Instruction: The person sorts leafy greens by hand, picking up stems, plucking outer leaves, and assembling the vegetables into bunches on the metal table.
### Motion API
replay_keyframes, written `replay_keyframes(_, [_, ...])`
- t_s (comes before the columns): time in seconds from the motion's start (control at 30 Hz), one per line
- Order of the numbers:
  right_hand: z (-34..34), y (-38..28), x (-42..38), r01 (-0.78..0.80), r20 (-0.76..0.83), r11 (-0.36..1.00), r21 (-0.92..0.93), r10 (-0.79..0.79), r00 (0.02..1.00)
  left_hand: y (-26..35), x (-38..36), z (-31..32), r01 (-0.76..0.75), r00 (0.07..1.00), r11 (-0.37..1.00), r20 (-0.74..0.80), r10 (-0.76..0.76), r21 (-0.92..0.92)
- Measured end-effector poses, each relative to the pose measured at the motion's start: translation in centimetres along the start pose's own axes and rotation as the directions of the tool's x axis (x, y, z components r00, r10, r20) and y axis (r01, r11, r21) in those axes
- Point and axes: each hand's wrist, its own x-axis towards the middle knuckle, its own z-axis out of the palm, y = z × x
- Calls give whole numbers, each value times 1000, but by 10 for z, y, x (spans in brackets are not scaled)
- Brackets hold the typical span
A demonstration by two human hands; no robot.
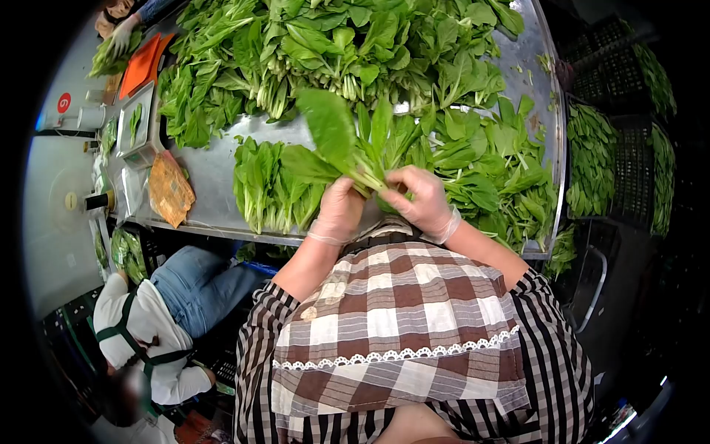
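Both the left hand [340,210] and the right hand [418,200], in clear gloves, have their fingers closed on the pale stems of a small bunch [330,132] of leafy greens. It is held above the near edge of the metal surface [214,157], in front of the checked apron [392,303]. Its long axis slants: the stem ends point down and right, toward the right hand, and the broad leaves point away from the wearer and left. Just beyond the left hand lies a row of greens [270,185], its leaves away from the wearer, stems toward the near edge. More loose greens [481,166] spread right of the hands, and a large heap [333,52] covers the far part. Left of the heap are a box-shaped device [140,122], orange sheets [140,66] and a crumpled orange-brown piece [171,189]. Further left, a red disc [63,102] bears one digit, 6 or 9; I cannot tell which. Crates [632,163] of greens stand at right. A co-worker [159,318] in a white top is at lower left; another co-worker's gloved hand [123,37] touches greens at upper left.
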Motion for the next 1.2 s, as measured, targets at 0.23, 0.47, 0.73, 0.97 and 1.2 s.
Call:
replay_keyframes(0.23, [2, 29, -7, -626, 342, 449, 638, 563, 753, 10, -6, 13, 115, 987, 991, 124, -106, -70])
replay_keyframes(0.47, [9, 18, -2, -618, 394, 519, 590, 482, 782, 8, 0, -1, 178, 970, 976, 187, -153, -128])
replay_keyframes(0.73, [7, 14, -1, -620, 396, 315, 719, 547, 737, 8, -1, -2, 186, 975, 976, 142, -170, -109])
replay_keyframes(0.97, [7, 24, -1, -580, 287, 329, 745, 626, 725, 11, -4, 8, 154, 984, 980, 109, -140, -129])
replay_keyframes(1.2, [6, 31, -7, -578, 339, 292, 762, 580, 741, 11, -5, 10, 132, 981, 983, 156, -111, -129])
